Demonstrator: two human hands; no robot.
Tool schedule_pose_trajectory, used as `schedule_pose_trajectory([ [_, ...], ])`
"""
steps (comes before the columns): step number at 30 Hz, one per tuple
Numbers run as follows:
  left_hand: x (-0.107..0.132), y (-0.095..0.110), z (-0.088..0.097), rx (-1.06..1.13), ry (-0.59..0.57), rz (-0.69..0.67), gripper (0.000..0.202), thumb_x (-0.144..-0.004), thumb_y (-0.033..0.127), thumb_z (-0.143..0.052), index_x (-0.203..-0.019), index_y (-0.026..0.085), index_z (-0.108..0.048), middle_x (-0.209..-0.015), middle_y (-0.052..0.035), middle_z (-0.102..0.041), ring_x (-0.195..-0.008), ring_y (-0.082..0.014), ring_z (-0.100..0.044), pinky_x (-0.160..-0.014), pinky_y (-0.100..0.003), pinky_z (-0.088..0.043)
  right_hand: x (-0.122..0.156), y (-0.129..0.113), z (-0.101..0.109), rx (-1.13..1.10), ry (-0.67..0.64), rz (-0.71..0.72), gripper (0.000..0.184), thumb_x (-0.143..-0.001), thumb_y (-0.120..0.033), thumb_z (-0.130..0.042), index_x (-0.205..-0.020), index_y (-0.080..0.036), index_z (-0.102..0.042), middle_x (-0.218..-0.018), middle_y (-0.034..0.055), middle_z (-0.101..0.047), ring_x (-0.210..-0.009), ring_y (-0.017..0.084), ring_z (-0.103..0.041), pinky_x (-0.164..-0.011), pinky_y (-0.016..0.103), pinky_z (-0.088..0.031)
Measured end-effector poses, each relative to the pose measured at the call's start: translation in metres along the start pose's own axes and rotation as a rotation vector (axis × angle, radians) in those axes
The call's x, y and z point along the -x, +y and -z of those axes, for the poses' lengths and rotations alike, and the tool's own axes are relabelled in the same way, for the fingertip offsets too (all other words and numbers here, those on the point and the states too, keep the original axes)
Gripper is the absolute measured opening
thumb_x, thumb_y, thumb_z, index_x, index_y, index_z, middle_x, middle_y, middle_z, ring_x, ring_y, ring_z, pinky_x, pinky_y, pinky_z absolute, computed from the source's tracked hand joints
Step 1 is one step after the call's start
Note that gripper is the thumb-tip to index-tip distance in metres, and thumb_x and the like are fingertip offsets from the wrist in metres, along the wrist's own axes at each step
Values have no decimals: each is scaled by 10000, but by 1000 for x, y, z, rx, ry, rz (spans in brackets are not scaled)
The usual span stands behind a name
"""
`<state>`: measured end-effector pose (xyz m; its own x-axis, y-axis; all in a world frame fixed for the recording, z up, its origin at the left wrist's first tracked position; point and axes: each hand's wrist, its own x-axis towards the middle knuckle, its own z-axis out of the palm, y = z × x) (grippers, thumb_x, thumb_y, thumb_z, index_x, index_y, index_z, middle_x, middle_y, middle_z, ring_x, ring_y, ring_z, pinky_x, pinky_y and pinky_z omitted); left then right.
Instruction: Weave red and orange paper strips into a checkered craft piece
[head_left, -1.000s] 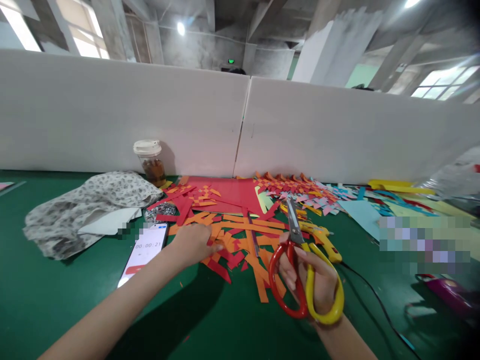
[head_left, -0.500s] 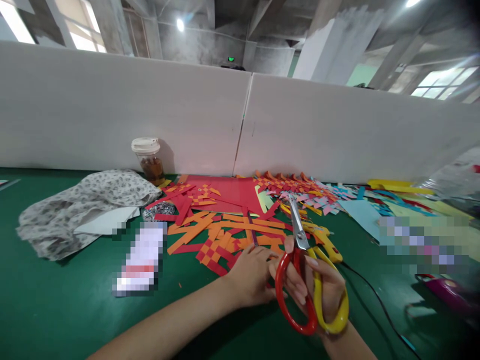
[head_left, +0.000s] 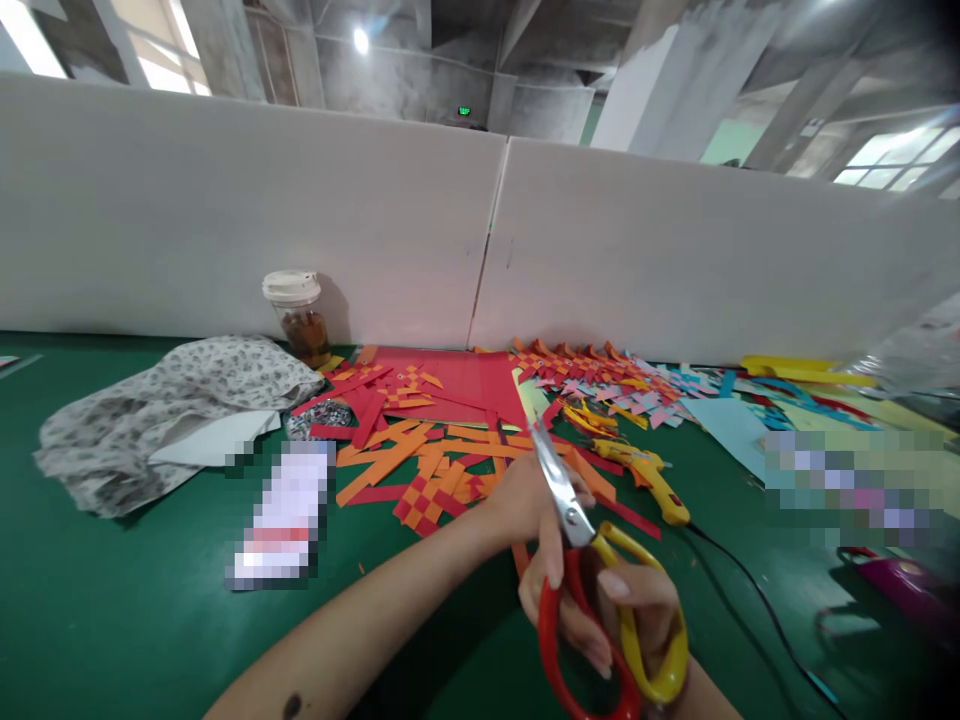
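My right hand [head_left: 592, 610] is closed round the red and yellow handles of a pair of scissors [head_left: 559, 480]. The metal blades look shut and point up and away from me. Just left of the blades, my left hand [head_left: 521, 495] reaches over the pile of orange and red paper strips [head_left: 405, 465]. Its fingers are largely hidden behind the scissors and the right hand, so whether they grip a strip is unclear. Red strip ends stick out on its right side and below it. A woven orange and red checkered paper piece [head_left: 424, 500] lies left of this hand.
A yellow glue gun [head_left: 649, 475] with a black cord lies to the right. Behind are red sheets [head_left: 457, 385] and folded paper scraps [head_left: 577, 365]. Leftward are a lidded cup [head_left: 300, 318], patterned cloth [head_left: 172, 410] and a blurred-out item [head_left: 285, 515]. A white partition [head_left: 300, 200] borders the table.
My left hand has moved right and farther from me, over the strips. The scissors have come left and closer to me in my right hand. A red strip now shows right of the left hand.
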<state>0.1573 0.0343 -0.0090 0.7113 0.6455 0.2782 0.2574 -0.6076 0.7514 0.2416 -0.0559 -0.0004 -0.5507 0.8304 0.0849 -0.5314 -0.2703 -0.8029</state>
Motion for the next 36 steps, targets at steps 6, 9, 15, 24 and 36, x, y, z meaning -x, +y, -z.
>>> schedule_pose_trajectory([
  [6,-4,10,37,803,37,104,423,-918,426,-240,-982,147,-550,-1107,-122,-617,-1057,-214,-555,-809,-358,-464,-9,11,-6,-56,-112,-170,293,-610,-329,-560,-791,-102,-598,-362,-9,-506,-356,109,-429,-451,223,-375],
  [9,0,13,59,1240,78,106,545,-856,584,-249,-948,181,-604,-1239,-81,-542,-1169,-269,-455,-846,-391,-432,-12,14,-7,-91,-106,-175,294,-611,-319,-560,-797,-94,-596,-358,-9,-507,-343,102,-424,-460,223,-386],
  [15,9,-27,99,1390,295,108,575,-824,625,-258,-1167,240,-512,-1394,-51,-383,-1220,-292,-397,-887,-408,-409,-10,15,-5,-51,-38,-140,281,-628,-344,-552,-798,-121,-577,-330,-32,-466,-307,96,-390,-446,233,-389],
  [24,46,-75,125,104,397,514,418,-786,452,-404,-1069,194,-571,-1166,-123,-577,-1086,-301,-500,-903,-450,-354,-10,-10,-2,-9,495,249,183,-791,-319,-443,-872,-182,-535,-378,-65,-416,-274,71,-307,-302,168,-242],
  [36,82,-28,94,-610,-73,744,652,-499,596,-647,-970,154,-552,-960,-195,-638,-868,-400,-595,-650,-430,-443,-8,-6,1,28,402,228,183,-807,-260,-435,-887,-151,-559,-422,-22,-476,-341,82,-417,-372,173,-334],
])
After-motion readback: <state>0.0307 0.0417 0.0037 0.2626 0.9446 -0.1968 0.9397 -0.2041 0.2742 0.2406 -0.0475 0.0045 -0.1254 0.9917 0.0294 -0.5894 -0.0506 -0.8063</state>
